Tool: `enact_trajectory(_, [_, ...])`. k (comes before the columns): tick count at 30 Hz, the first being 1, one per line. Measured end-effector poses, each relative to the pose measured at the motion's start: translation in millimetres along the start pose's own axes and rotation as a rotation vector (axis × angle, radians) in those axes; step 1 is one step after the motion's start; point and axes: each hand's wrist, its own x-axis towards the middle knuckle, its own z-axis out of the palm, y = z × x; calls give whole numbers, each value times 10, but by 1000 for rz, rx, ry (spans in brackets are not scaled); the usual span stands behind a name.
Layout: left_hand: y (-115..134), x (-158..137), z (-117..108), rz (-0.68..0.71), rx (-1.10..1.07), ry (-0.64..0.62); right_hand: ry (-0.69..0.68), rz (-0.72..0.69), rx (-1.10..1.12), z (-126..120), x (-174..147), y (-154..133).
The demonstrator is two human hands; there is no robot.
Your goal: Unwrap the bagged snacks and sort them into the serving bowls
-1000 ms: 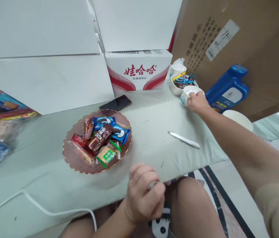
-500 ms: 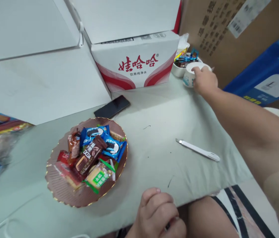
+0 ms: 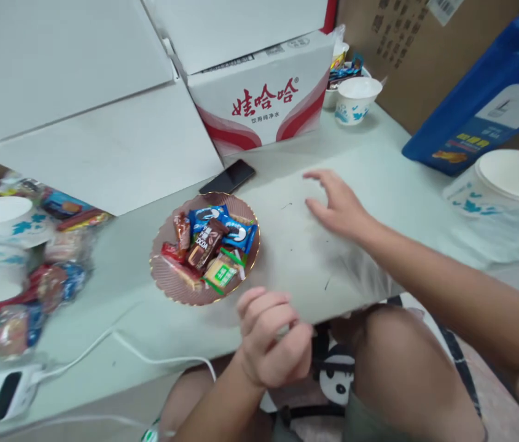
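My right hand [image 3: 337, 205] is over the middle of the table, thumb and forefinger apart, with nothing between them. Closed fingers make a loose fist of my left hand [image 3: 275, 337] above the front edge; whatever it may hold is hidden. Just beyond that fist is a pinkish scalloped plate [image 3: 160, 236] with a gold rim. It bears several wrapped snacks, among them a brown cocoa bar [image 3: 206, 245] and a blue cookie packet [image 3: 239, 234]. A paper bowl with blue leaves [image 3: 355, 101] stands upright at the back right, apart from both hands.
Behind the plate lies a black phone [image 3: 228, 177] before a white-and-red carton [image 3: 263, 101]. A blue bottle [image 3: 475, 116] and stacked paper bowls [image 3: 503, 184] are at right. Paper bowls [image 3: 5, 224], bagged snacks [image 3: 63, 245] and a white cable [image 3: 158, 359] occupy the left.
My right hand has left the paper bowl at the back and come nearer, its fingers now apart. The white slim-handled blade tool on the table no longer shows. The view has shifted.
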Motion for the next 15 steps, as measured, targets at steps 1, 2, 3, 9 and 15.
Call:
enact_trajectory(1, [-50, -27, -157, -1, 62, 43, -39, -78, 69, 92, -197, -230])
enact_trajectory(2, [-118, -61, -314, -15, 141, 55, -68, -116, 118, 189, -365, -443])
enact_trajectory(3, [-205, -102, -462, -21, 210, 88, -86, -133, 151, 288, -501, -633])
enact_trajectory(9, [-817, -352, -850, -833, 256, 267, -132, -2, 212, 747, -796, -1168])
enact_trajectory(15, [-959, -297, -621, -1160, -8, 93, -110, 37, 298, 772, -795, -1111])
